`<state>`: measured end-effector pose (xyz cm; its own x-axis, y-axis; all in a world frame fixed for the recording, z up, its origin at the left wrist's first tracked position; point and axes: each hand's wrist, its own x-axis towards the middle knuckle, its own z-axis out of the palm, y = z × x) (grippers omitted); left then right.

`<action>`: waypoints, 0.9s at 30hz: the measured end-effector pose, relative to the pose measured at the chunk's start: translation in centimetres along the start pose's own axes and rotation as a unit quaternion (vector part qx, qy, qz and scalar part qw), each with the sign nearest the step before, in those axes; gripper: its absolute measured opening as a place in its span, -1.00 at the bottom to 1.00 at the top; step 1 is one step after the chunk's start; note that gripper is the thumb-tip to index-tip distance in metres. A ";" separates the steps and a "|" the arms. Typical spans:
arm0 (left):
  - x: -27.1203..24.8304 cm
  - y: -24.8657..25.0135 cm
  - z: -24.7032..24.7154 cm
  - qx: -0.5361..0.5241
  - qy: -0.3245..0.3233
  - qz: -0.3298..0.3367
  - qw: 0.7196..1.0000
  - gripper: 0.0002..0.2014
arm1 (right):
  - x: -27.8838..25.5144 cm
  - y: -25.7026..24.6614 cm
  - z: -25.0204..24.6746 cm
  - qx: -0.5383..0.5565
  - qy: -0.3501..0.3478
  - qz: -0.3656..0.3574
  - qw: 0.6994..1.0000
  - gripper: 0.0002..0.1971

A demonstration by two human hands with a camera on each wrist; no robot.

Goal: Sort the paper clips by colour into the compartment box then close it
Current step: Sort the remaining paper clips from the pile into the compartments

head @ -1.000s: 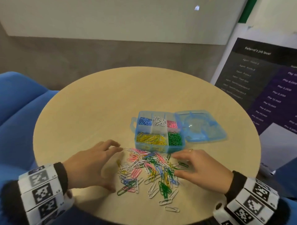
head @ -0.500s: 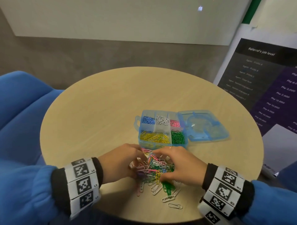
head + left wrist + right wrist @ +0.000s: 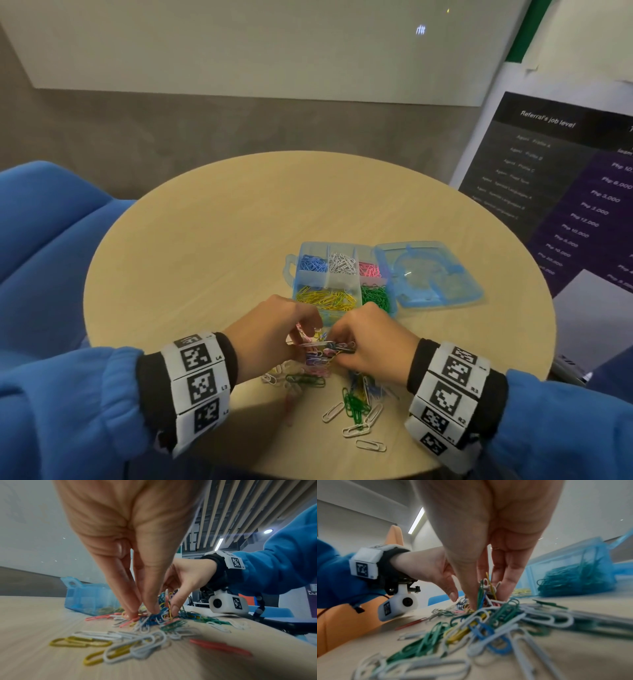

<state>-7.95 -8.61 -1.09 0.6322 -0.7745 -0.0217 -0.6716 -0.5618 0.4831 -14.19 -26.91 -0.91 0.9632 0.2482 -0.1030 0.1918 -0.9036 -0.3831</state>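
Head view: compartment box (image 3: 342, 284) sitting open w/ five colours part-filled; mixed clips (image 3: 346, 394) lying loose on surface (image 3: 205, 240); left hand (image 3: 270, 335) & right hand (image 3: 373, 342) fingers pinching clips. Sorting, closing outstanding.

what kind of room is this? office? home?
Probably an office lounge or meeting corner: a small round pale wood table, a blue upholstered seat beside it, and a printed poster headed "Referral's job level" leaning against the wall.

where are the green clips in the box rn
In the head view, the green clips fill the box's near right compartment, beside the yellow clips.
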 end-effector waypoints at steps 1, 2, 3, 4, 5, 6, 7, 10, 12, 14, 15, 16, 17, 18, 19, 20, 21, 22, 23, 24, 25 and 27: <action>-0.1 -0.1 -0.2 -0.001 0.003 -0.004 1.000 -0.70 | 0.0 0.2 0.0 0.005 0.006 0.003 1.000 -0.76; -0.3 -0.2 -0.3 -0.001 0.009 -0.007 1.000 -0.74 | -0.1 0.4 -0.1 0.011 0.011 0.006 1.000 -0.75; -0.5 -0.3 -0.3 -0.003 0.018 -0.011 1.000 -0.78 | -0.2 0.6 -0.2 0.020 0.016 0.011 1.000 -0.73; -0.7 -0.3 -0.4 -0.008 0.031 -0.017 0.999 -0.83 | -0.3 0.8 -0.3 0.029 0.022 0.015 0.999 -0.72; -1.0 -0.3 -0.4 -0.017 0.044 -0.028 0.998 -0.86 | -0.4 0.9 -0.4 0.038 0.026 0.022 0.999 -0.70; -1.3 -0.3 -0.5 -0.032 0.053 -0.043 0.997 -0.85 | -0.5 1.1 -0.6 0.049 0.031 0.028 0.998 -0.69; -1.5 -0.3 -0.5 -0.065 0.052 -0.067 0.994 -0.80 | -0.6 1.3 -0.8 0.061 0.036 0.035 0.997 -0.70; -1.9 0.2 -0.4 -0.299 -0.001 -0.181 0.937 -0.60 | -1.0 1.4 -1.9 0.093 0.056 0.048 0.993 -0.75; -1.8 1.0 -0.4 -0.441 -0.036 -0.233 0.866 -0.49 | -1.3 1.2 -2.9 0.112 0.079 0.042 0.990 -0.80; -1.4 1.8 -0.2 -0.552 -0.055 -0.267 0.788 -0.42 | -1.6 0.8 -4.0 0.119 0.105 0.029 0.987 -0.83; -1.0 2.1 0.1 -0.604 -0.058 -0.281 0.743 -0.40 | -1.8 0.5 -4.4 0.120 0.112 0.022 0.986 -0.83; -0.5 2.4 0.4 -0.654 -0.062 -0.287 0.697 -0.40 | -1.9 0.2 -4.6 0.126 0.115 0.014 0.985 -0.83; -0.1 2.7 0.6 -0.699 -0.072 -0.283 0.653 -0.43 | -1.9 -0.2 -4.7 0.134 0.114 0.006 0.984 -0.84; 0.3 3.0 0.7 -0.740 -0.088 -0.268 0.611 -0.46 | -1.9 -0.5 -4.6 0.140 0.111 -0.001 0.984 -0.84; 0.7 3.3 0.8 -0.776 -0.100 -0.249 0.571 -0.50 | -1.9 -0.8 -4.4 0.140 0.108 -0.007 0.984 -0.83; 1.0 3.6 1.0 -0.807 -0.105 -0.230 0.534 -0.56 | -1.7 -1.0 -4.2 0.135 0.102 -0.010 0.986 -0.81; 1.3 3.8 1.2 -0.833 -0.104 -0.216 0.499 -0.60 | -1.5 -1.1 -4.0 0.129 0.094 -0.010 0.987 -0.79; 1.6 3.9 1.6 -0.854 -0.098 -0.207 0.467 -0.62 | -1.3 -1.1 -3.8 0.126 0.086 -0.007 0.988 -0.76; 1.8 4.0 1.9 -0.871 -0.091 -0.203 0.438 -0.61 | -1.1 -1.0 -3.8 0.128 0.079 -0.002 0.989 -0.73; 2.1 3.9 2.3 -0.884 -0.085 -0.200 0.413 -0.59 | -0.9 -0.8 -3.9 0.130 0.073 0.002 0.989 -0.71; 2.3 3.8 2.7 -0.894 -0.083 -0.196 0.395 -0.56 | -0.8 -0.5 -4.1 0.131 0.069 0.002 0.989 -0.69; 2.6 3.8 3.2 -0.904 -0.079 -0.195 0.373 -0.53 | -0.7 0.0 -4.5 0.129 0.062 0.002 0.990 -0.70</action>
<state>-10.14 -13.69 -2.08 0.4200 -0.8237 -0.3809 0.9067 0.3629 0.2150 -14.00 -28.62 3.31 0.9826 0.1857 0.0026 0.1492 -0.7810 -0.6065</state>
